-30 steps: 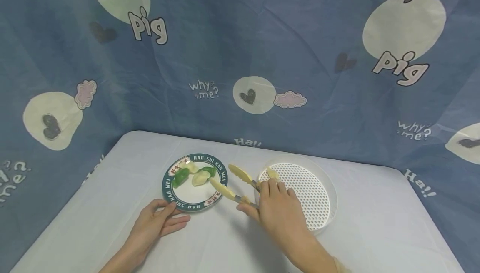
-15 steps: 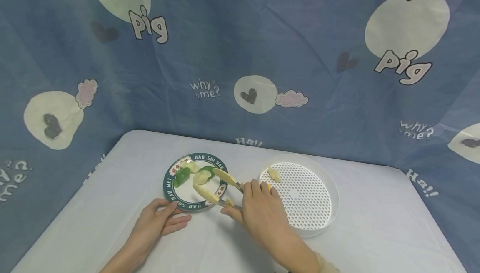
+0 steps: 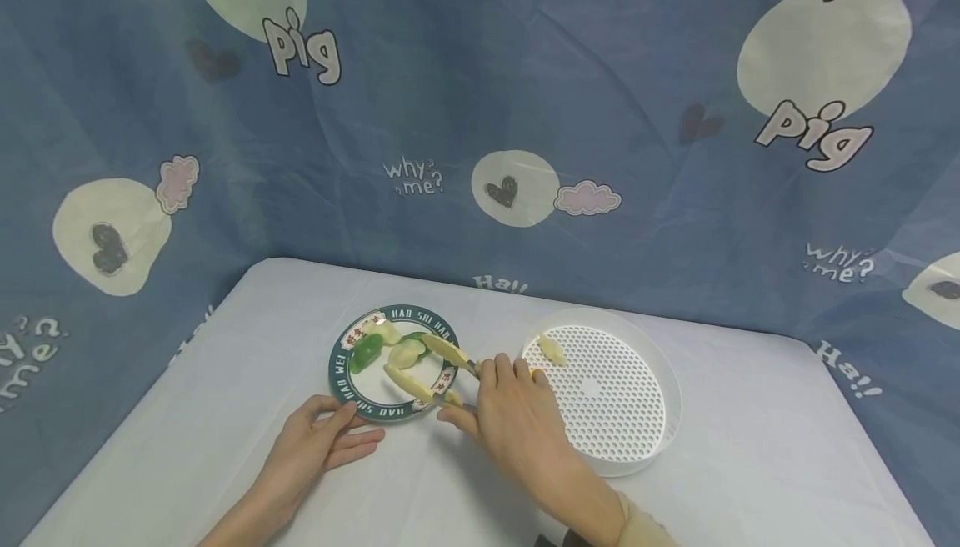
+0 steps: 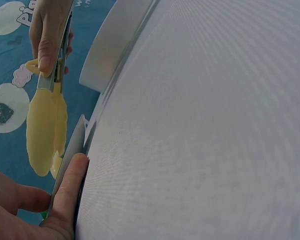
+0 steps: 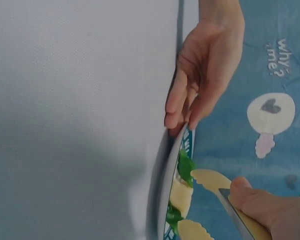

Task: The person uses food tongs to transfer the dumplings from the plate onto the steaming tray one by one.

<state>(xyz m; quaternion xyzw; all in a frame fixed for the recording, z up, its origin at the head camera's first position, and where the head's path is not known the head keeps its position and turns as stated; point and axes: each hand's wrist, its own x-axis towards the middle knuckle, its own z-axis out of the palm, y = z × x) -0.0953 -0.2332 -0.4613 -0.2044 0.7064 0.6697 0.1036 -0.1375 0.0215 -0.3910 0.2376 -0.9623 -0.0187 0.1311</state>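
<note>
My left hand (image 3: 315, 447) pinches the near-left rim of a green-rimmed plate (image 3: 341, 388), thumb above and fingers beneath, as the right wrist view shows. On the plate lie several dumpling-shaped pieces, among them a green dumpling (image 3: 366, 353) and a pale yellow dumpling (image 3: 407, 353). My right hand (image 3: 517, 414) grips a pair of tongs (image 3: 408, 383) with yellow scalloped tips. The tips stand apart over the plate, one to each side of the pale yellow dumpling in the head view. In the left wrist view the tongs (image 4: 40, 130) hang close above the plate's edge.
A round white tray (image 3: 671, 397) with a perforated base stands to the right, and one pale yellow dumpling (image 3: 551, 350) lies at its left side. A white cloth (image 3: 772, 447) covers the table. Behind it hangs a blue printed curtain (image 3: 637, 263).
My right hand has moved left with the tongs, bringing their spread tips from the plate's right edge to over the plate. My left hand has kept its hold on the rim.
</note>
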